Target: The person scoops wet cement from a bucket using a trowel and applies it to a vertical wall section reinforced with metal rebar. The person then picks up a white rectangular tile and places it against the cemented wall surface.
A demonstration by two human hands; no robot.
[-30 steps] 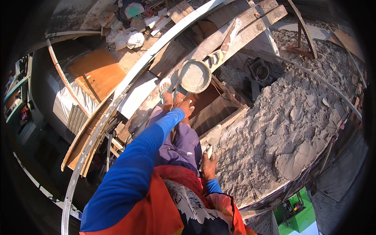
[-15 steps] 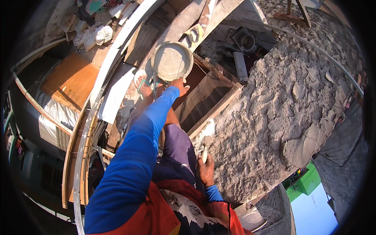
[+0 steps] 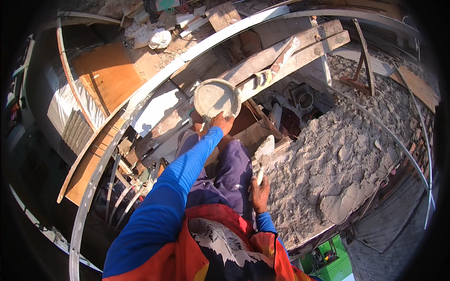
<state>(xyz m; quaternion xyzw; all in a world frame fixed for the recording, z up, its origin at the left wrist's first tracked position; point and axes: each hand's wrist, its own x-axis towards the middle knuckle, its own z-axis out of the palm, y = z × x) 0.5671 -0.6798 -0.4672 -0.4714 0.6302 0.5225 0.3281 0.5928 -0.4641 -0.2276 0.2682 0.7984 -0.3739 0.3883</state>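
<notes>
A round bucket [image 3: 200, 99] coated in grey cement hangs or stands ahead of me, by the wooden planks; its underside is hidden. My left hand [image 3: 222, 123] is at its near rim, fingers closed over the edge. Low by my right thigh, my right hand [image 3: 259, 194] is wrapped around the pale handle of a trowel [image 3: 266, 146]. The trowel's blade, smeared with light mortar, points forward. Beside it on the right spreads a wide, rough layer of wet-looking mortar [image 3: 337, 164], lumpy in most places.
Thick wooden planks [image 3: 323, 46] run across ahead, with a yellow-handled tool [image 3: 262, 78] lying on them. A curved-looking metal rail [image 3: 164, 70] crosses on the left. Beyond the bucket gapes an opening holding a round metal vessel [image 3: 305, 100]. Wooden scraps [image 3: 123, 187] lie lower left.
My view has turned, so the mortar layer and planks appear rotated and lower. The bucket stays in my left hand, and the trowel in my right hand shows more of its blade.
</notes>
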